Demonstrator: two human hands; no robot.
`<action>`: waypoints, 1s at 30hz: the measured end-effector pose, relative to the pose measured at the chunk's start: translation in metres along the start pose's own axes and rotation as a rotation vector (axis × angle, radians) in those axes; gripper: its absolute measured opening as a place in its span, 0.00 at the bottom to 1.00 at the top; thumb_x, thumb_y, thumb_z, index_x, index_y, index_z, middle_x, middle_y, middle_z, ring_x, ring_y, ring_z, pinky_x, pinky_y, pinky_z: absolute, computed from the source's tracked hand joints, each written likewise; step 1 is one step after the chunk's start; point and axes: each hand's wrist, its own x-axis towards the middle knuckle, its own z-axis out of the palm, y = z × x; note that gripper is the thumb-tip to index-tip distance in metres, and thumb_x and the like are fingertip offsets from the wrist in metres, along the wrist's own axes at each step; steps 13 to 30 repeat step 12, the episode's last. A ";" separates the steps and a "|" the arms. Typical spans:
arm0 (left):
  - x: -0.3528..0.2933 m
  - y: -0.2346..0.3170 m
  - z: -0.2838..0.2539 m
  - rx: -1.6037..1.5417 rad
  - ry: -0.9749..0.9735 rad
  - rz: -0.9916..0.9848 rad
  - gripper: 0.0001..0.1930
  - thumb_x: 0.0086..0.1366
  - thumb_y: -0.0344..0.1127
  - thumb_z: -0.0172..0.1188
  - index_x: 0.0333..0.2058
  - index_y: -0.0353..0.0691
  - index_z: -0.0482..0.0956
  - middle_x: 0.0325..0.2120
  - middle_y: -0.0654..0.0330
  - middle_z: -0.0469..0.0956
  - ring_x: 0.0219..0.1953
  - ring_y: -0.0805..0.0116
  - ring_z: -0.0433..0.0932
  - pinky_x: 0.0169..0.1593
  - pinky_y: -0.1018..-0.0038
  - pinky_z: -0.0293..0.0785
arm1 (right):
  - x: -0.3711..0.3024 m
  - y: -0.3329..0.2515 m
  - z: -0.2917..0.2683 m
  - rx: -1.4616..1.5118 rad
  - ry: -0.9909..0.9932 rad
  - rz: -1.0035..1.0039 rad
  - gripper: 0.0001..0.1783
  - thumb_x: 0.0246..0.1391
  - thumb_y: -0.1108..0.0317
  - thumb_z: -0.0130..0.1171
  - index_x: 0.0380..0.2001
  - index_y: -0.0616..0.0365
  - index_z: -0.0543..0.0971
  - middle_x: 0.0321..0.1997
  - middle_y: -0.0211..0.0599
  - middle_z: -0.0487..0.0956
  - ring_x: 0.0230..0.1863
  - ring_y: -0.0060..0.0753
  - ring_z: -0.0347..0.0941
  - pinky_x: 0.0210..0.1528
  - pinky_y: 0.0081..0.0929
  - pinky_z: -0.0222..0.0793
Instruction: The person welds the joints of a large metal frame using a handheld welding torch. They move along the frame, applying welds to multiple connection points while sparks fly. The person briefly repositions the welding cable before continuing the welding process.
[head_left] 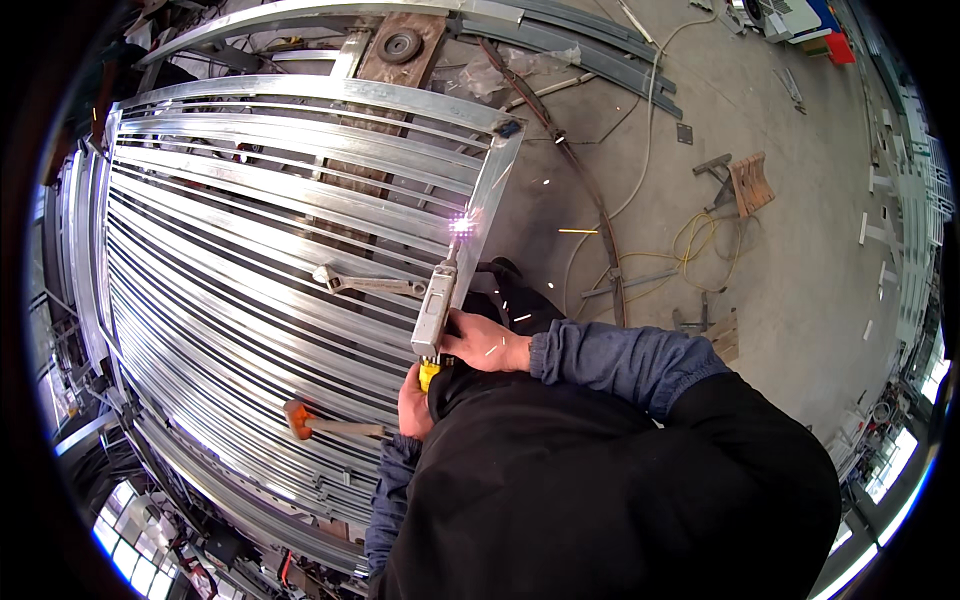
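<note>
My right hand (485,345) is closed around the grey, boxy body of a handheld welding gun (434,308). Below it, my left hand (413,402) is curled at the gun's rear beside a yellow part (429,375); its fingers are partly hidden. The gun's thin nozzle points away from me. At its tip a bright violet-white spark (461,226) glows on the right end of a slatted metal panel (495,185), and sparks fly off to the right. Left of the gun, a wrench (372,285) lies across the slats. An orange-headed mallet (298,420) rests nearer to me.
A brown beam with a round disc (402,45) lies beneath the panel's far side. Grey metal profiles (600,60) lie beyond. On the concrete floor to the right are a dark cable (590,185), a yellow hose (692,240) and a wooden piece (752,184).
</note>
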 end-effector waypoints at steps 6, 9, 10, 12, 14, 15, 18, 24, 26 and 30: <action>0.001 -0.003 -0.004 0.014 -0.033 0.034 0.21 0.68 0.36 0.69 0.54 0.31 0.75 0.43 0.61 0.84 0.45 0.75 0.80 0.50 0.74 0.76 | -0.003 -0.010 -0.001 -0.002 0.014 0.012 0.25 0.68 0.59 0.59 0.58 0.67 0.72 0.53 0.54 0.80 0.57 0.49 0.77 0.61 0.37 0.70; 0.002 -0.009 -0.007 -0.036 -0.040 0.031 0.21 0.68 0.36 0.69 0.54 0.31 0.75 0.43 0.61 0.84 0.45 0.75 0.80 0.50 0.74 0.76 | -0.002 -0.006 0.000 0.006 0.022 -0.019 0.26 0.67 0.58 0.60 0.59 0.66 0.72 0.54 0.54 0.80 0.58 0.50 0.77 0.61 0.38 0.70; 0.003 -0.011 -0.008 -0.021 -0.038 0.037 0.22 0.68 0.37 0.69 0.54 0.32 0.75 0.43 0.61 0.84 0.45 0.75 0.80 0.50 0.74 0.76 | -0.002 -0.005 0.000 -0.001 0.021 -0.006 0.26 0.67 0.58 0.60 0.59 0.66 0.72 0.54 0.54 0.80 0.58 0.50 0.77 0.61 0.38 0.70; 0.005 -0.016 -0.011 0.006 -0.029 0.047 0.23 0.68 0.38 0.69 0.55 0.32 0.75 0.43 0.61 0.84 0.45 0.74 0.80 0.51 0.74 0.76 | -0.001 -0.008 0.000 -0.015 0.012 0.021 0.26 0.68 0.58 0.60 0.59 0.66 0.72 0.55 0.54 0.80 0.58 0.50 0.77 0.62 0.38 0.70; 0.005 -0.016 -0.011 0.006 -0.029 0.047 0.23 0.68 0.38 0.69 0.55 0.32 0.75 0.43 0.61 0.84 0.45 0.74 0.80 0.51 0.74 0.76 | -0.001 -0.008 0.000 -0.015 0.012 0.021 0.26 0.68 0.58 0.60 0.59 0.66 0.72 0.55 0.54 0.80 0.58 0.50 0.77 0.62 0.38 0.70; 0.005 -0.016 -0.011 0.006 -0.029 0.047 0.23 0.68 0.38 0.69 0.55 0.32 0.75 0.43 0.61 0.84 0.45 0.74 0.80 0.51 0.74 0.76 | -0.001 -0.008 0.000 -0.015 0.012 0.021 0.26 0.68 0.58 0.60 0.59 0.66 0.72 0.55 0.54 0.80 0.58 0.50 0.77 0.62 0.38 0.70; 0.005 -0.016 -0.011 0.006 -0.029 0.047 0.23 0.68 0.38 0.69 0.55 0.32 0.75 0.43 0.61 0.84 0.45 0.74 0.80 0.51 0.74 0.76 | -0.001 -0.008 0.000 -0.015 0.012 0.021 0.26 0.68 0.58 0.60 0.59 0.66 0.72 0.55 0.54 0.80 0.58 0.50 0.77 0.62 0.38 0.70; 0.005 -0.016 -0.011 0.006 -0.029 0.047 0.23 0.68 0.38 0.69 0.55 0.32 0.75 0.43 0.61 0.84 0.45 0.74 0.80 0.51 0.74 0.76 | -0.001 -0.008 0.000 -0.015 0.012 0.021 0.26 0.68 0.58 0.60 0.59 0.66 0.72 0.55 0.54 0.80 0.58 0.50 0.77 0.62 0.38 0.70; 0.005 -0.016 -0.011 0.006 -0.029 0.047 0.23 0.68 0.38 0.69 0.55 0.32 0.75 0.43 0.61 0.84 0.45 0.74 0.80 0.51 0.74 0.76 | -0.001 -0.008 0.000 -0.015 0.012 0.021 0.26 0.68 0.58 0.60 0.59 0.66 0.72 0.55 0.54 0.80 0.58 0.50 0.77 0.62 0.38 0.70; 0.005 -0.016 -0.011 0.006 -0.029 0.047 0.23 0.68 0.38 0.69 0.55 0.32 0.75 0.43 0.61 0.84 0.45 0.74 0.80 0.51 0.74 0.76 | -0.001 -0.008 0.000 -0.015 0.012 0.021 0.26 0.68 0.58 0.60 0.59 0.66 0.72 0.55 0.54 0.80 0.58 0.50 0.77 0.62 0.38 0.70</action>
